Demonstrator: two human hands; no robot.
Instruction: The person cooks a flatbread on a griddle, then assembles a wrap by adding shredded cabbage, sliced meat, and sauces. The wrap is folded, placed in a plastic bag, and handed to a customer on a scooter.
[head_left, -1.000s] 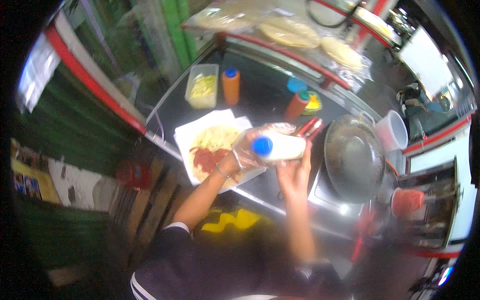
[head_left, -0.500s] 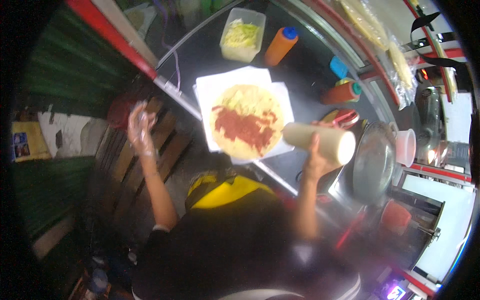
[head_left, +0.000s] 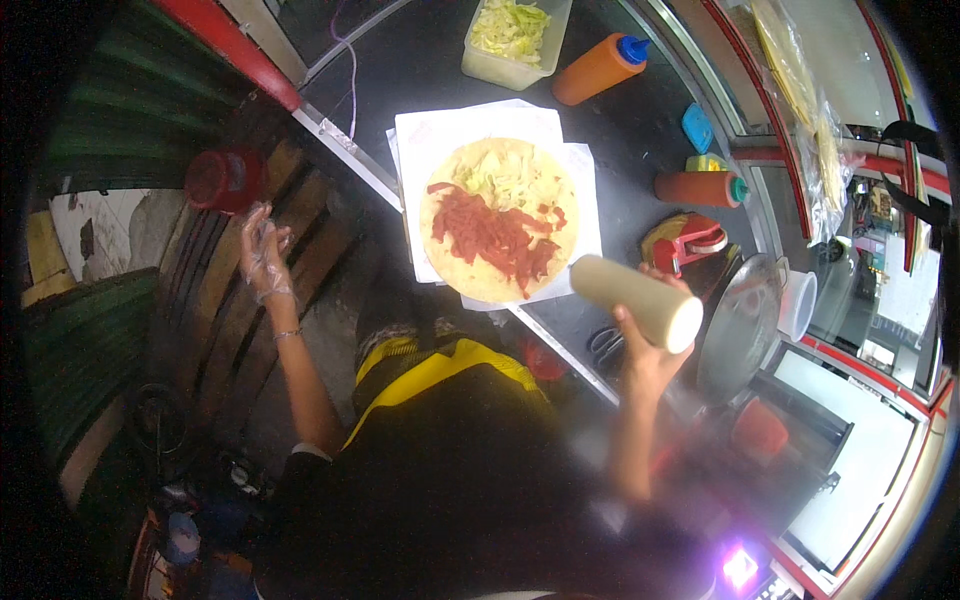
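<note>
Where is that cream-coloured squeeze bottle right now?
In the head view, the cream squeeze bottle is gripped in the person's right hand, tipped on its side just right of the topped flatbread and left of the round pan.

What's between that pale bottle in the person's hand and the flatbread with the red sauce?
Nothing visible. The right hand holds the pale squeeze bottle just past the lower right edge of the flatbread; only a strip of white paper lies between them.

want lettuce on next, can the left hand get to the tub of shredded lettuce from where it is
Probably not without a big swing. The left hand is off the counter to the left, by the red lid, holding nothing. The lettuce tub sits at the counter's far edge, beyond the flatbread; nothing blocks the way.
</note>
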